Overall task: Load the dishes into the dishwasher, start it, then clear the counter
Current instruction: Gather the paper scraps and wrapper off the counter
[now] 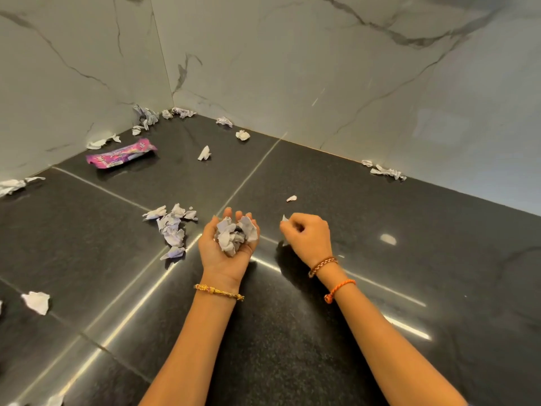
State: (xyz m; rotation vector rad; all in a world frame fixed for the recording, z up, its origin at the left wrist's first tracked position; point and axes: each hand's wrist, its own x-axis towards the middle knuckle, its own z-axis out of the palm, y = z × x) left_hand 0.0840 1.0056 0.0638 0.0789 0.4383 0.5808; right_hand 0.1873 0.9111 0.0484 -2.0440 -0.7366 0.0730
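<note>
Left hand (227, 244) cups a wad of paper scraps (235, 235) palm-up, right hand (306, 234) fingers pinch one small scrap (284, 218) just right of it, bigger scrap pile (172, 227) on black table (292, 332) lies nearer the left hand.

White marble wall (292, 68) with grey veins meets at a corner behind the counter.

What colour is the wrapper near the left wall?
Pink-purple wrapper, with printing too small to read; head view only.
</note>
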